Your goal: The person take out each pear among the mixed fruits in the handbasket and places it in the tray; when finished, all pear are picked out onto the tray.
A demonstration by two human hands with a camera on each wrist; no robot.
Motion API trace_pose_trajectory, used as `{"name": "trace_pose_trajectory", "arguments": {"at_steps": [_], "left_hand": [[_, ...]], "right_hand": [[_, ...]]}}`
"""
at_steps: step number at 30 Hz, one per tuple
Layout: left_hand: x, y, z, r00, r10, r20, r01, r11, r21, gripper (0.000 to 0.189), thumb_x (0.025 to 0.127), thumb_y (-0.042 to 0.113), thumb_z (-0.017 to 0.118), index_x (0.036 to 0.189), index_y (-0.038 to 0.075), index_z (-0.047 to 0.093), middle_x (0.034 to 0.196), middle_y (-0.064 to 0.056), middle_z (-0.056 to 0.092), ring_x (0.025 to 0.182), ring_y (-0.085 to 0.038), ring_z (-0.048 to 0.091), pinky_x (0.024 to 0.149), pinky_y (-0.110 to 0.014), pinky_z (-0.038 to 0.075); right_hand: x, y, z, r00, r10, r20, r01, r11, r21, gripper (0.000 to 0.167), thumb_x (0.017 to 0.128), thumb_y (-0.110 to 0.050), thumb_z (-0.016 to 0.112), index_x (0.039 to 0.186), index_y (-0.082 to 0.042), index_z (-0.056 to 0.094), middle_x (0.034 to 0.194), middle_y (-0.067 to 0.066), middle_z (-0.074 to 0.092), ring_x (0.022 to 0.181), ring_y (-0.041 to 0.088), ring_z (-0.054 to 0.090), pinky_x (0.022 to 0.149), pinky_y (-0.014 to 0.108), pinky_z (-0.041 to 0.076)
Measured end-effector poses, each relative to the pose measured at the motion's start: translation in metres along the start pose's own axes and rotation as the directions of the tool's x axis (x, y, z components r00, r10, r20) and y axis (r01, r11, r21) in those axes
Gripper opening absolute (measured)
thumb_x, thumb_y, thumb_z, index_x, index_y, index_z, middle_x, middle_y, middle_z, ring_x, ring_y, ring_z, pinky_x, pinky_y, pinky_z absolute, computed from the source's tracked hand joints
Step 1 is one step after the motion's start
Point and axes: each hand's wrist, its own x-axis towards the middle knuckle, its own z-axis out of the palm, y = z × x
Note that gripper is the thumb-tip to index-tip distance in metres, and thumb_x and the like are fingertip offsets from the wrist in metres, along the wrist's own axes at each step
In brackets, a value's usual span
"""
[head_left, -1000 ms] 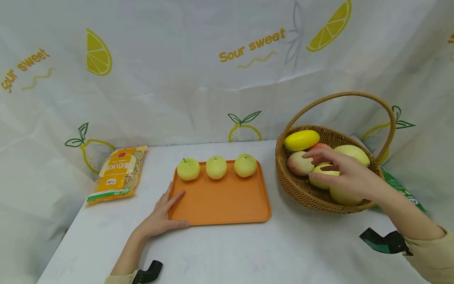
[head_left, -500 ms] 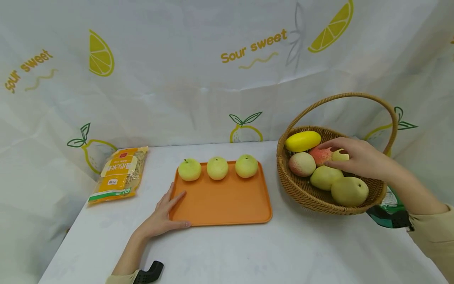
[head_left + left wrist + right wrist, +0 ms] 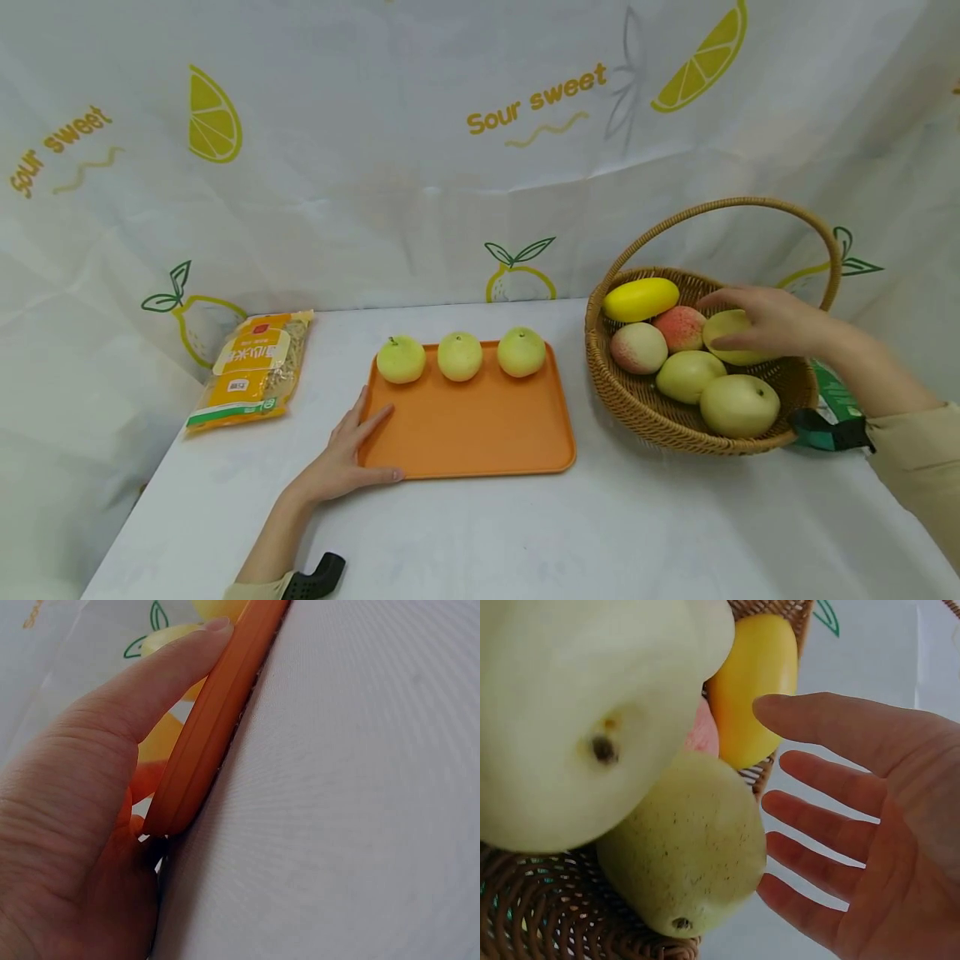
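My left hand (image 3: 341,458) rests at the left end of an orange tray (image 3: 480,425), fingers spread, thumb touching its front rim. Three pale green round fruits (image 3: 460,356) stand along the tray's back edge. My right hand (image 3: 776,321) is over a wicker basket (image 3: 637,417), its fingers extended around a speckled yellow-green pear (image 3: 731,337) at the basket's right side. In the right wrist view the fingers lie beside that pear (image 3: 682,847) with the thumb apart from it; whether the fingertips touch is hard to tell.
Also in the basket are a yellow mango-like fruit (image 3: 641,300), a red peach (image 3: 679,328), a pale peach (image 3: 638,347) and two more yellow-green fruits (image 3: 740,406). The tall handle (image 3: 720,202) arches over them. A yellow food bag (image 3: 251,367) lies left; a green packet (image 3: 834,392) sits behind the basket.
My right hand has moved right and back inside the basket, from above the front fruits to the pear at the right side. The left hand stays at the tray.
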Motion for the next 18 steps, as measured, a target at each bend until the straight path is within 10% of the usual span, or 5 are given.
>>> {"name": "trace_pose_trajectory", "arguments": {"at_steps": [18], "left_hand": [[0.0, -0.001, 0.0, 1.0, -0.004, 0.003, 0.004, 1.0, -0.001, 0.099, 0.073, 0.051, 0.082, 0.154, 0.023, 0.032, 0.163, -0.003, -0.013, 0.145, -0.042, -0.003, 0.104, -0.074, 0.011]], "right_hand": [[0.005, 0.027, 0.0, 0.988, 0.055, 0.147, -0.053, 0.998, -0.017, 0.067, 0.074, -0.019, 0.083, 0.129, 0.004, 0.053, 0.113, 0.023, 0.054, 0.086, 0.028, 0.053, 0.066, 0.039, 0.045]]}}
